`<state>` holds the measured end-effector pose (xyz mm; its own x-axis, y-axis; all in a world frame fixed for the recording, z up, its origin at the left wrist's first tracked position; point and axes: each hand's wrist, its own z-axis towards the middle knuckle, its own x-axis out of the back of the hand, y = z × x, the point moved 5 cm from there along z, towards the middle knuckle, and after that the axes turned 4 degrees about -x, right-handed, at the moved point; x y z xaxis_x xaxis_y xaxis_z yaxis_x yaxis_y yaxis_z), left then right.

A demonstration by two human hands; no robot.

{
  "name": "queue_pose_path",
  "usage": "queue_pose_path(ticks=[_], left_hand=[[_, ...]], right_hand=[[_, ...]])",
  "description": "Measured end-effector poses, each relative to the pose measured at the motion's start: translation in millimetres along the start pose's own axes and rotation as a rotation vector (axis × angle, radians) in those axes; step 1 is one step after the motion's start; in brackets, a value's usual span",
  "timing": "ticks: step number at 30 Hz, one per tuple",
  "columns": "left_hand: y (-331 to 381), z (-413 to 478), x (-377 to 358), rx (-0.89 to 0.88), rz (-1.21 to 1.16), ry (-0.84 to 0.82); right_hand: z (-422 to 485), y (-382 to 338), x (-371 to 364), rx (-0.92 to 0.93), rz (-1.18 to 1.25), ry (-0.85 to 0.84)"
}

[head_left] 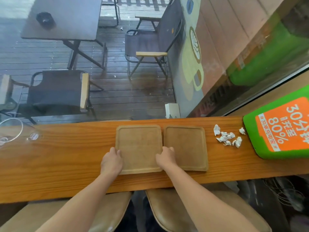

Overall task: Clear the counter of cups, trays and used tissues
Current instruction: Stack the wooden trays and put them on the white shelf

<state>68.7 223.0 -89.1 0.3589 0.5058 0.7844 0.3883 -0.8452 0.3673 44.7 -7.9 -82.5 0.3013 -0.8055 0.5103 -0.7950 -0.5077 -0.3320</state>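
Gripping the left tray (139,144), both hands (111,160) flank its sides.

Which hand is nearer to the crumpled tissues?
Right. The right hand grips between the two trays, left of the tissues. The left hand holds the left tray's far edge.
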Motion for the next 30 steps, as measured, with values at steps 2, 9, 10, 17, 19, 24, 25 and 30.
queue_pose_path(ticks=[2,9,10,17,19,24,25,30], left_hand=[[-1.7,3.0,0.4,0.024,0.004,-0.018],[-5.9,6.9,1.1,0.022,0.044,-0.084],[-5.5,7.8,1.6,0.015,0.039,-0.085],[-28.1,15.6,8.4,0.091,-0.032,-0.125],[-42.9,19.7,15.8,0.125,-0.027,-0.134],[-65.2,18.2,19.5,0.266,-0.145,-0.236],[-65.2,15.2,17.6,0.297,-0.19,-0.267],[-64.3,4.9,11.8,0.288,-0.433,-0.402]], right_hand=[[0.9,-3.3,0.1,0.009,-0.024,0.012],[0.7,-3.3,0.9,-0.003,-0.014,0.001],[1.0,-3.2,1.3,-0.006,-0.004,0.004],[2.2,-8.6,-8.5,-0.033,0.083,-0.021],[-2.0,-14.3,-24.8,-0.046,0.105,-0.059],[-9.6,-18.7,-53.0,-0.168,0.319,-0.101],[-9.3,-16.8,-53.4,-0.195,0.34,-0.11],[-5.7,-3.0,-40.2,-0.257,0.362,-0.184]])
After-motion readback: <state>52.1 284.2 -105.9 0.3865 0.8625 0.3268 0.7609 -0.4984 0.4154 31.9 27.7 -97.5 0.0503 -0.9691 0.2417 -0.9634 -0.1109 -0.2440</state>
